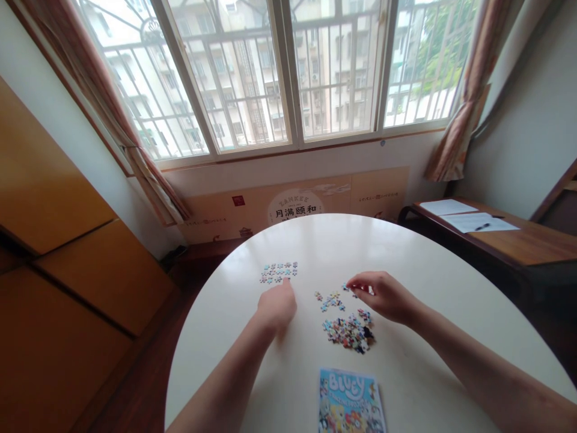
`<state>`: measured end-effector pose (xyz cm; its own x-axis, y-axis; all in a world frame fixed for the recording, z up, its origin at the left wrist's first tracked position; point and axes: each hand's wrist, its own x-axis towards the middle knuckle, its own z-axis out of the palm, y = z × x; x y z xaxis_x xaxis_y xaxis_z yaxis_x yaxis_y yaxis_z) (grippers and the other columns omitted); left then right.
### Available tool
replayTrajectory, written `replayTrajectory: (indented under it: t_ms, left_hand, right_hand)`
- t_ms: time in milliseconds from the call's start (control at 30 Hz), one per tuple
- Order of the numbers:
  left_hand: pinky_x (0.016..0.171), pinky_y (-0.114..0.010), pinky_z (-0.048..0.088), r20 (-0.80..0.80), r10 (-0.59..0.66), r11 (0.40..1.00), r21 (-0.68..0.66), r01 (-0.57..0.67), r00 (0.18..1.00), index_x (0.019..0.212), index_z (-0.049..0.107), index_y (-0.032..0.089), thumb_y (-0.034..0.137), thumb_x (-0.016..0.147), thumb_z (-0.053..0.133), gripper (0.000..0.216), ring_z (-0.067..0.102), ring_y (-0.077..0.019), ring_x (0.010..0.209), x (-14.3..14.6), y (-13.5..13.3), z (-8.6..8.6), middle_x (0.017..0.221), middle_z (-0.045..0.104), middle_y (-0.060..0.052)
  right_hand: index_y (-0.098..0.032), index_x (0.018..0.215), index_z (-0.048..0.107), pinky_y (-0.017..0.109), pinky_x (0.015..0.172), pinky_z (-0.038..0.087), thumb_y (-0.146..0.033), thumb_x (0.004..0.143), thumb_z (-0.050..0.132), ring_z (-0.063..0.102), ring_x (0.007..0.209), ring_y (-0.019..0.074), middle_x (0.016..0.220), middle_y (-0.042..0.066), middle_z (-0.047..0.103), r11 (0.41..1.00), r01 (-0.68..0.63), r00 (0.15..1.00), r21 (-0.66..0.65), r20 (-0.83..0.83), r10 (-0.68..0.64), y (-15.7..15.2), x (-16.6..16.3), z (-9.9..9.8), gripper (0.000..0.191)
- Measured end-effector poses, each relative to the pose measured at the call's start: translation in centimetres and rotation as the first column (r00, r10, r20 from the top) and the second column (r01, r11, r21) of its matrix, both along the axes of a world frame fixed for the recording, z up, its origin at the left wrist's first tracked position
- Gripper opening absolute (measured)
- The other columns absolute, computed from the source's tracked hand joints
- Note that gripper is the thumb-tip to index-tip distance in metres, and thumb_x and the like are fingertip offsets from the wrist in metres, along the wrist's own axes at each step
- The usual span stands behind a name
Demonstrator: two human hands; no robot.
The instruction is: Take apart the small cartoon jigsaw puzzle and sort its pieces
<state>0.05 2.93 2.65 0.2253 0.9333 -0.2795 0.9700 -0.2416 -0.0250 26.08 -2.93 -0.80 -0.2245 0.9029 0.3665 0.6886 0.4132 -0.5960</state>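
My left hand (276, 307) rests on the white round table (419, 252) with its fingers curled, just below a small joined patch of pale blue puzzle pieces (278, 272). My right hand (381, 294) hovers to the right, its fingertips pinched on a puzzle piece (348, 287). A few loose pieces (330, 300) lie between my hands. A heap of several mixed pieces (350, 332) sits under my right wrist. A blue picture card with cartoon figures (350, 402) lies at the near edge.
A dark wooden side table (518, 243) with white papers (478, 221) and a pen stands at the right. Orange wooden cabinets (67, 258) fill the left. A barred window (279, 72) with curtains and a printed cardboard panel (295, 207) stand behind the table.
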Motion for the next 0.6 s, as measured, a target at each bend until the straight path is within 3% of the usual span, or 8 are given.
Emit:
replayTrajectory:
  t_ms: [300,600]
  left_hand:
    - [0.092,-0.043,0.049,-0.053,0.002,0.998,-0.059,-0.005,0.999,0.154,0.021,0.006,0.013,0.084,0.041,0.073,0.062,-0.0336,0.113,0.08,-0.88,0.89,0.125,0.063,-0.023]
    - [0.092,-0.041,0.049,-0.028,-0.010,0.999,-0.037,0.009,1.000,0.150,0.029,0.003,0.011,0.087,0.038,0.064,0.062,-0.0329,0.112,0.75,-0.70,0.80,0.125,0.063,-0.024]
  right_hand:
    - [-0.023,0.094,0.074,0.025,0.069,0.048,-0.024,0.088,0.055,0.063,0.071,0.0127,0.091,0.002,0.074,1.000,-0.005,1.000,-0.012,0.010,0.005,0.05,0.09,-0.06,0.020]
    - [-0.022,0.096,0.074,0.026,0.072,0.050,-0.023,0.088,0.055,0.066,0.076,0.0143,0.093,0.004,0.074,0.999,-0.035,0.999,-0.004,0.022,0.035,-0.12,0.01,0.03,0.021]
